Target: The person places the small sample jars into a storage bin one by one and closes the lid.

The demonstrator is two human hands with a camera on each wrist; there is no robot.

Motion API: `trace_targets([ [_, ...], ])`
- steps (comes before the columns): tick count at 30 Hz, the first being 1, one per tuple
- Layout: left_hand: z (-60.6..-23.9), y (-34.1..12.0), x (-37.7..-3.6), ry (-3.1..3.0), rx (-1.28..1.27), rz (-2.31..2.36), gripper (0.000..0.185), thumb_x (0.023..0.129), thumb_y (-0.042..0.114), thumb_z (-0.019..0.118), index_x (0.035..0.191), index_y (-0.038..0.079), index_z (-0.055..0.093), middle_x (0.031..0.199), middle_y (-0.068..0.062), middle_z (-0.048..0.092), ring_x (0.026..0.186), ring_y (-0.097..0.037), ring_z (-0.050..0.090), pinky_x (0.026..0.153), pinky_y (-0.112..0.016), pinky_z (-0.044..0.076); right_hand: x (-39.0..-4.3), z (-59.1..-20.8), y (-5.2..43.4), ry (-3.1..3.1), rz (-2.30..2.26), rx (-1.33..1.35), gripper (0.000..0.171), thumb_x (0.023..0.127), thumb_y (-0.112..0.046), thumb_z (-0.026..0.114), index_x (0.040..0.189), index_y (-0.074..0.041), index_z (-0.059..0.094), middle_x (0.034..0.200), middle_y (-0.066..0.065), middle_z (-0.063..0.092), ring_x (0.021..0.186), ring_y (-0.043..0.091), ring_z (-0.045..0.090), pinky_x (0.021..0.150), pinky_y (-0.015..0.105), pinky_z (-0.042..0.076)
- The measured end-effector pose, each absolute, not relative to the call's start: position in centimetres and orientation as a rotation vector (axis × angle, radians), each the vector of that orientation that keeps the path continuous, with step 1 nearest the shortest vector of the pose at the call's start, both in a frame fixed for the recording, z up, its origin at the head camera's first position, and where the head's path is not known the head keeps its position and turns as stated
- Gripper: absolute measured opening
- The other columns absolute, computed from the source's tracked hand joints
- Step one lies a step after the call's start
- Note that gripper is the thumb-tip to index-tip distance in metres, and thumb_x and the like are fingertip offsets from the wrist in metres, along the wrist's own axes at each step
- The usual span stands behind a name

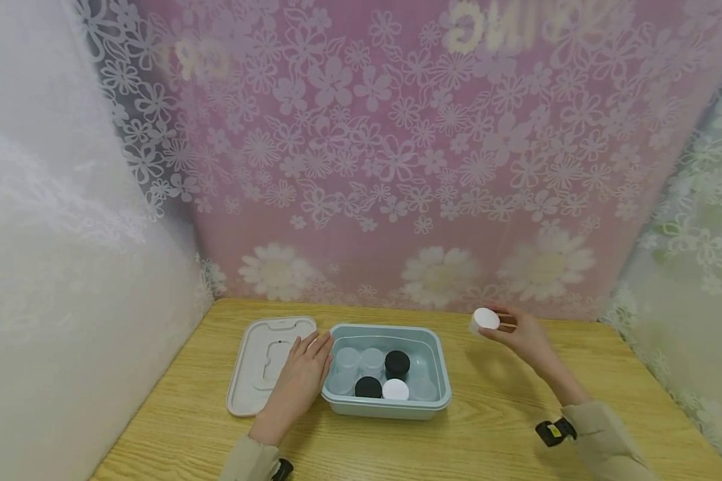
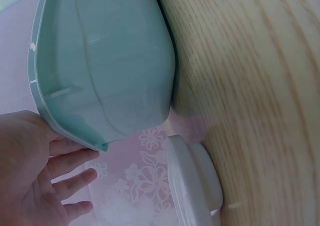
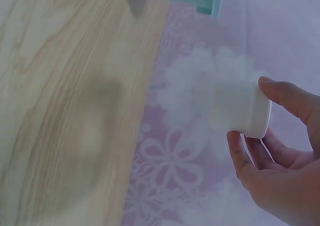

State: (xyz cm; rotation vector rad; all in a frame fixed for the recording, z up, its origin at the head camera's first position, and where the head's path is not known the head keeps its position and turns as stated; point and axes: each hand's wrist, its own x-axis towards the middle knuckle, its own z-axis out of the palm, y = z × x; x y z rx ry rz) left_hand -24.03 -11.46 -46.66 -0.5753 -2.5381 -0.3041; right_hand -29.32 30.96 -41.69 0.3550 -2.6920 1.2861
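Note:
My right hand pinches a small jar with a white lid above the table, to the right of the tub. In the right wrist view the translucent body of this jar lies sideways, thumb and fingers at its lid. A light blue-green plastic tub stands in the middle. Inside are several small jars: two with black lids, one with a white lid, others pale and translucent. My left hand touches the tub's left rim with its fingers extended.
A pale grey lid lies on the wooden table left of the tub, partly behind my left hand. A pink flowered curtain hangs along the back edge. Pale sheets hang at both sides.

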Motion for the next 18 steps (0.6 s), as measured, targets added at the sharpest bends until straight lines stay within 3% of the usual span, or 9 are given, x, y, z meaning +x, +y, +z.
trace_targets([
  [4, -46.7, -11.5, -24.0, -2.54, -0.567, -0.319, 0.037, 0.1, 0.016, 0.064, 0.133, -0.001, 0.065, 0.137, -0.014, 0.063, 0.133, -0.037, 0.053, 0.113, -0.058, 0.039, -29.0, -40.9, 29.7, -2.65, 1.304, 0.451, 0.059, 0.093, -0.018, 0.076, 0.144, 0.002, 0.053, 0.139, 0.032, 0.052, 0.118, 0.05, 0.06, 0.085, 0.043, 0.061],
  [18, -46.8, -11.5, -24.1, -2.553, -0.561, -0.307, 0.037, 0.101, 0.016, 0.063, 0.134, 0.0, 0.065, 0.138, -0.014, 0.063, 0.134, -0.036, 0.052, 0.113, -0.058, 0.039, -28.5, -39.9, 25.4, -2.623, 1.307, 0.603, 0.054, 0.091, -0.013, 0.078, 0.139, 0.0, 0.057, 0.134, 0.026, 0.058, 0.117, 0.044, 0.062, 0.093, 0.049, 0.057],
])
